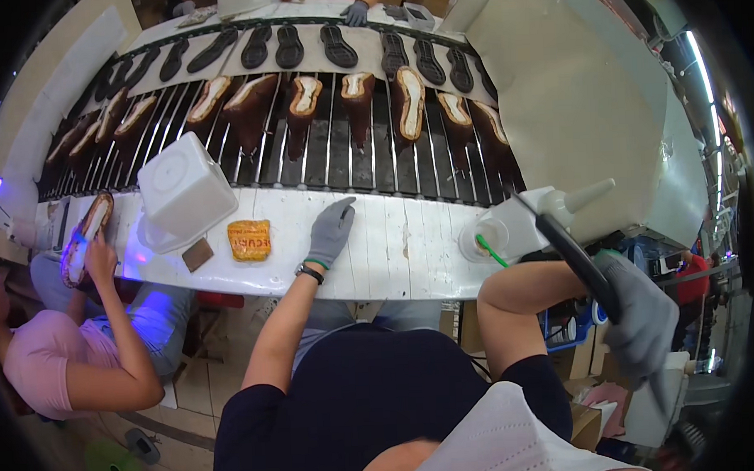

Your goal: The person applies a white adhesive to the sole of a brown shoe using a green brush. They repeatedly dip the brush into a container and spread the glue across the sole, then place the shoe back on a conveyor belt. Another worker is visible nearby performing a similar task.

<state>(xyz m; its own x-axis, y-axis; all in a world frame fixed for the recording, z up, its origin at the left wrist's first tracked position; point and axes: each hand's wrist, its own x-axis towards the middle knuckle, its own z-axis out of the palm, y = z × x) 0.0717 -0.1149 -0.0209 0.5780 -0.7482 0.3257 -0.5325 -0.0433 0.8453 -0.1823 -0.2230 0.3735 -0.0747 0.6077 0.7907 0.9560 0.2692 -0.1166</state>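
My left hand (334, 231), in a grey glove, lies on the front ledge of the white worktable (378, 264), fingers stretched out and nothing seen in them. Out to the right, my gloved right hand (641, 313) is closed round a long narrow black tool (579, 257) with a thin tip; its exact kind is unclear. To the left of my left hand lies a yellow wrapped block (249, 241) with red print. A white plastic bottle (534, 217) with a spout lies on the ledge near the black tool, beside a small cup holding a green-handled stick (491, 251).
Behind the ledge, a roller conveyor (333, 175) carries several brown shoe uppers (410, 106) and a row of black soles (338, 46). A white tub (186, 188) and brown piece (198, 255) stand left. A co-worker (82, 354) holds a shoe at left; another's gloved hand (356, 14) is across.
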